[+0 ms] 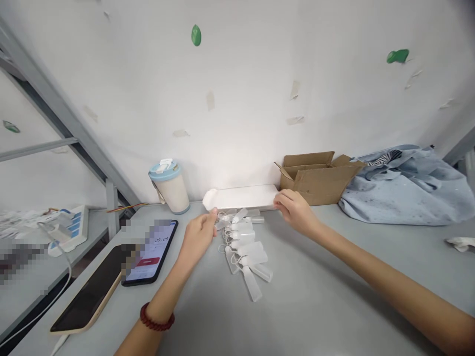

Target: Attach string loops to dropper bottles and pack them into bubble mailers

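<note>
A long, flat white box lies against the wall, with an uneven flap at its left end. My right hand is closed, its fingers pinching the box's right end. My left hand is at the box's front left, fingers curled and fingertips by its front edge; what they grip, if anything, is hidden. Between and below my hands lies a pile of small translucent plastic bottle-like pieces with thin white loops. Several overlap, and the upper ones lie right beside my left fingertips.
A cup with a blue lid stands behind my left hand. Two phones, one lit and one dark, lie at left. An open cardboard box and a pale blue cloth sit at right. A power strip is at far left.
</note>
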`<state>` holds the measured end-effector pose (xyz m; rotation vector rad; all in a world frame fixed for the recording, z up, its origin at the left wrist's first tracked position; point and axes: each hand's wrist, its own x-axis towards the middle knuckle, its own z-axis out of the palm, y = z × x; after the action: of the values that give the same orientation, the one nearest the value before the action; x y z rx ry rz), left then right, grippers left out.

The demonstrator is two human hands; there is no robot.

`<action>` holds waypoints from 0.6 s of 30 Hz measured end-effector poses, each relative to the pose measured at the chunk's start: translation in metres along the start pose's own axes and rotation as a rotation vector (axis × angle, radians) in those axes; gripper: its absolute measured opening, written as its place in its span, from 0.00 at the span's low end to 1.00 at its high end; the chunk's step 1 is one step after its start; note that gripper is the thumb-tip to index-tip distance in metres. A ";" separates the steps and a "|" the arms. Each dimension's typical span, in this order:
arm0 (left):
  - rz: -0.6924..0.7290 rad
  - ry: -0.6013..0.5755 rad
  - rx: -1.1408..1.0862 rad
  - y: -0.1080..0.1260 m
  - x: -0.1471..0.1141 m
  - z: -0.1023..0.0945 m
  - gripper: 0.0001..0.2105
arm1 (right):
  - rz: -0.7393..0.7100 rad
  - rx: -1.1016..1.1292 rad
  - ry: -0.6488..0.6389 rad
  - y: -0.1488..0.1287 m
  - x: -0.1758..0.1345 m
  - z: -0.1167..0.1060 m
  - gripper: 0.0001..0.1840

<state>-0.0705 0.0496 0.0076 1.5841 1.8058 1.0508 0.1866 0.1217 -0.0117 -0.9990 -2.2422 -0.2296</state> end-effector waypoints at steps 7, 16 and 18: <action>-0.174 -0.127 -0.557 0.017 -0.011 -0.003 0.10 | -0.263 -0.052 0.144 -0.040 -0.068 -0.039 0.11; -0.017 -0.780 -0.439 0.039 -0.061 0.036 0.08 | -0.125 -0.084 -0.220 -0.066 -0.074 -0.050 0.45; -0.027 -0.826 -0.411 0.040 -0.065 0.041 0.08 | -0.124 -0.036 -0.214 -0.066 -0.076 -0.053 0.47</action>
<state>-0.0032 -0.0045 0.0099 1.4224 0.9771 0.5596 0.2031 0.0086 -0.0127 -0.9426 -2.5067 -0.2273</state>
